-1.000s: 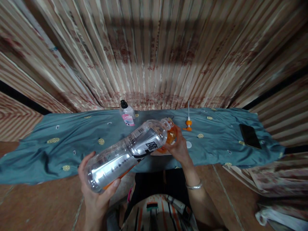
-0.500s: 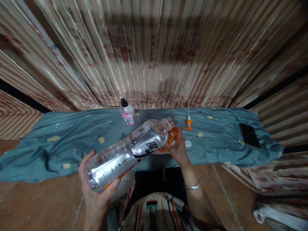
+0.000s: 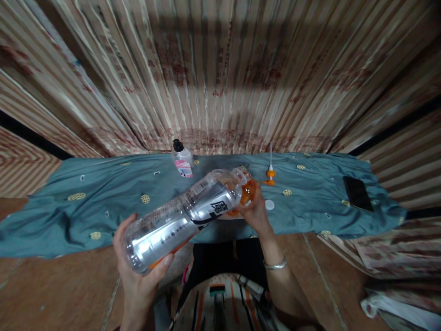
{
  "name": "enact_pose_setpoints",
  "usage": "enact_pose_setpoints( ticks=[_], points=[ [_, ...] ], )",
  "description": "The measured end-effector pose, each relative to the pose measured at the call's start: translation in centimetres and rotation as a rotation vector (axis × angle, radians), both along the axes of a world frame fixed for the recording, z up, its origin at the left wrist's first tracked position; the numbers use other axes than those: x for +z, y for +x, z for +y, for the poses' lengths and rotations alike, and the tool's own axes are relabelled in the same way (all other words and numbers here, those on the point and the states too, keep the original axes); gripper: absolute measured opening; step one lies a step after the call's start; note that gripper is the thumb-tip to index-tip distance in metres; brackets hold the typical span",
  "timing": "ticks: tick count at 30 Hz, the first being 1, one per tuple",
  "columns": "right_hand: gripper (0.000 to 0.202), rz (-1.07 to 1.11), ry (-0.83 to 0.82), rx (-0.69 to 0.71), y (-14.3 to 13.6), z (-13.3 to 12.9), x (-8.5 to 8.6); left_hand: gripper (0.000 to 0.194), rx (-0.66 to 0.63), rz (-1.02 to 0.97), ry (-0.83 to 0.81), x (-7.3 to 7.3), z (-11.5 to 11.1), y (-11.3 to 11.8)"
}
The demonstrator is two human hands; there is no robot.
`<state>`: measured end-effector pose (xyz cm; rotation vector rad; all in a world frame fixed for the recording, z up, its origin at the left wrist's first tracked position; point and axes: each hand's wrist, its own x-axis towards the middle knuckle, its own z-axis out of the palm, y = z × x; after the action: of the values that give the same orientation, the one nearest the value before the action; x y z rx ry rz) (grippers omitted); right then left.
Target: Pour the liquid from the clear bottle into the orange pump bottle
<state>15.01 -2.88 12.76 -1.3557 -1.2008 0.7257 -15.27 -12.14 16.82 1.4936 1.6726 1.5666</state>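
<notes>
A large clear plastic bottle point(image 3: 182, 218) with a silver label lies tilted across the view, its open neck up to the right. My left hand point(image 3: 138, 271) is wrapped round its base end. Behind the neck, my right hand point(image 3: 255, 209) grips an orange bottle point(image 3: 247, 192), mostly hidden by the clear bottle and my fingers. The clear bottle's mouth is right at the top of the orange bottle; I cannot tell whether they touch. An orange pump head point(image 3: 270, 177) with a pale tube lies on the cloth to the right, and a white disc point(image 3: 269, 205) lies beside my right hand.
A clear bottle with a black cap and pink label point(image 3: 183, 163) stands at the back. A dark phone point(image 3: 358, 193) lies at the right end of the teal cloth point(image 3: 103, 202). Striped curtains point(image 3: 213, 82) hang close behind the table.
Both hands keep their holds on the bottles. The clear bottle has shifted and turned very slightly, its neck a touch further right.
</notes>
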Motion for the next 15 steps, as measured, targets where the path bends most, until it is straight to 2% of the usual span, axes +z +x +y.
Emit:
enact_pose_setpoints(
  ticks=[6,15],
  points=[
    [0.080,-0.017,-0.003,-0.006,0.09,0.02,-0.14,0.094,0.015,-0.017,0.006,0.21,0.11,0.18],
    [0.080,-0.073,0.023,0.004,0.22,-0.08,-0.11,0.095,0.026,-0.002,0.001,-0.38,0.18,-0.20]
  ],
)
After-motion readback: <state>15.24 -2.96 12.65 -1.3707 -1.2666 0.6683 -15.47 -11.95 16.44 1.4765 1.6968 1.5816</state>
